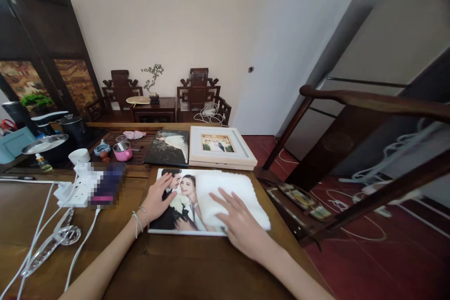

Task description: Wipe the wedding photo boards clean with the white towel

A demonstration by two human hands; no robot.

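Observation:
A large photo print (183,197) of a couple lies flat on the wooden table (183,267) in front of me. My left hand (156,199) rests on its left edge with fingers spread flat. My right hand (241,225) lies open, palm down, on a white cloth (225,192) that covers the right half of the print.
Behind the print lie a dark photo album (169,146) and a white framed photo (220,146). To the left are a white power strip (75,187) with cables, a pink cup (123,151), a white cup (79,155) and tea ware. A wooden chair (351,150) stands at the right.

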